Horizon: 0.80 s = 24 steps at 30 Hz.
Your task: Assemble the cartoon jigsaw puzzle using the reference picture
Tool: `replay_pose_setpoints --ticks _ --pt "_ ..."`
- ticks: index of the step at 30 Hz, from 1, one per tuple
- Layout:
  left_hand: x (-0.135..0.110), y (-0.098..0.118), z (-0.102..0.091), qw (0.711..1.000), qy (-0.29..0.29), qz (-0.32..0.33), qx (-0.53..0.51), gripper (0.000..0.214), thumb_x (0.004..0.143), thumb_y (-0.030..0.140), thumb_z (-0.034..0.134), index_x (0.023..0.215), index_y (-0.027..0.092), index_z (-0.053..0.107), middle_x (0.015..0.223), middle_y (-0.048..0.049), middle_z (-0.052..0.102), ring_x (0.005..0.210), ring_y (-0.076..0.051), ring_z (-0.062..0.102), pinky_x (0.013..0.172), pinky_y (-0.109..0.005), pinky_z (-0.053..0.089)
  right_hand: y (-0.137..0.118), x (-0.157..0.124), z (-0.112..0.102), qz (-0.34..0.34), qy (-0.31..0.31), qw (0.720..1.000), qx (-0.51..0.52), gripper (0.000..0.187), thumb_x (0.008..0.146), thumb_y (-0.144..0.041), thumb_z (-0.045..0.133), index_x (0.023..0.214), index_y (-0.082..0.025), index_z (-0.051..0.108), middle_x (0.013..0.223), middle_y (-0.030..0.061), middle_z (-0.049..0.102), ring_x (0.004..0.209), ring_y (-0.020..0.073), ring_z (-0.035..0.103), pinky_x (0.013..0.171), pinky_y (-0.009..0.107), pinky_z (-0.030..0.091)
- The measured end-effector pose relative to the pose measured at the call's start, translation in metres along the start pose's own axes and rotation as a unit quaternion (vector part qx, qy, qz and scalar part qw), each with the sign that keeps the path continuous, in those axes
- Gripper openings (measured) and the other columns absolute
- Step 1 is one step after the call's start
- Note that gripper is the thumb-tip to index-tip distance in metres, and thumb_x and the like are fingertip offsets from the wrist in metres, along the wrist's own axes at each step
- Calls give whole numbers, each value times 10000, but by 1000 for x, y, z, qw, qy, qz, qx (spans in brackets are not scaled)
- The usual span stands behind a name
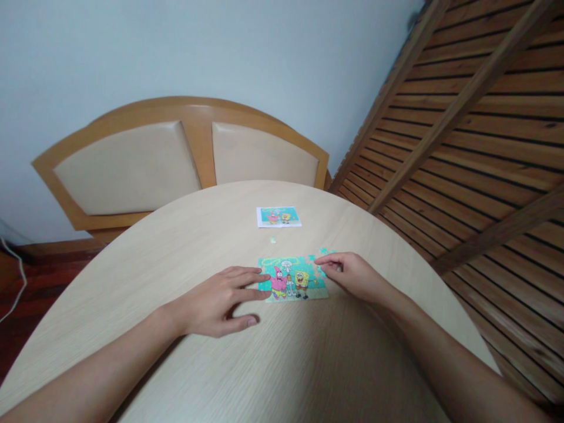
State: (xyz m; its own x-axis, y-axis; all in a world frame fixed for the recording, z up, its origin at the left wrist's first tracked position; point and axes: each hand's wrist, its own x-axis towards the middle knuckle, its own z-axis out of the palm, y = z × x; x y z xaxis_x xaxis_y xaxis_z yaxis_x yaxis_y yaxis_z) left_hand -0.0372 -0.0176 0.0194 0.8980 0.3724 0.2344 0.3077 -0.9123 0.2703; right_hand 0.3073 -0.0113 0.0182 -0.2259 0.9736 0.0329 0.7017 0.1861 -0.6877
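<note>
A mostly joined jigsaw puzzle (291, 281) with pink, grey and yellow cartoon figures on teal lies flat on the round table. My left hand (224, 299) rests open at its left side, fingers spread, with fingertips on the puzzle's left edge. At the upper right of the puzzle, my right hand (348, 271) has its fingers drawn together at a small teal puzzle piece (312, 257), beside a gap where the tabletop shows through. Other teal pieces (325, 251) lie just beyond its fingers. The fingers partly hide that corner.
A picture card (279, 217) with the same figures lies farther back on the wooden table (198, 247). One loose pale-green piece (273, 239) sits between card and puzzle. Behind the table stands a padded chair back (132, 164); a slatted wooden screen (476, 129) leans in from the right.
</note>
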Motion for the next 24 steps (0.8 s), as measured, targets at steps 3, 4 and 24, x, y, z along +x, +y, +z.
replay_pose_setpoints --ticks 3,4,24 --pt "-1 0 0 1000 3 2 -5 473 948 402 597 1400 265 562 1472 -114 527 1343 -302 514 1117 -509 436 -1 0 0 -17 8 999 -27 301 868 -311 543 1005 -187 781 1046 85 772 907 242 688 818 354 508" --pt "-1 -1 0 1000 6 3 -8 465 948 399 597 1393 266 569 1466 -115 533 1335 -300 522 1111 -504 443 -1 0 1 -16 13 999 -30 302 872 -316 537 999 -183 776 1000 83 775 876 237 687 790 348 508" --pt "1 1 -3 999 5 22 -31 397 958 339 554 1342 257 611 1443 -98 563 1311 -275 554 1094 -485 465 -3 5 17 -17 51 998 18 340 895 -390 535 1025 -156 746 893 70 750 817 203 667 773 318 506"
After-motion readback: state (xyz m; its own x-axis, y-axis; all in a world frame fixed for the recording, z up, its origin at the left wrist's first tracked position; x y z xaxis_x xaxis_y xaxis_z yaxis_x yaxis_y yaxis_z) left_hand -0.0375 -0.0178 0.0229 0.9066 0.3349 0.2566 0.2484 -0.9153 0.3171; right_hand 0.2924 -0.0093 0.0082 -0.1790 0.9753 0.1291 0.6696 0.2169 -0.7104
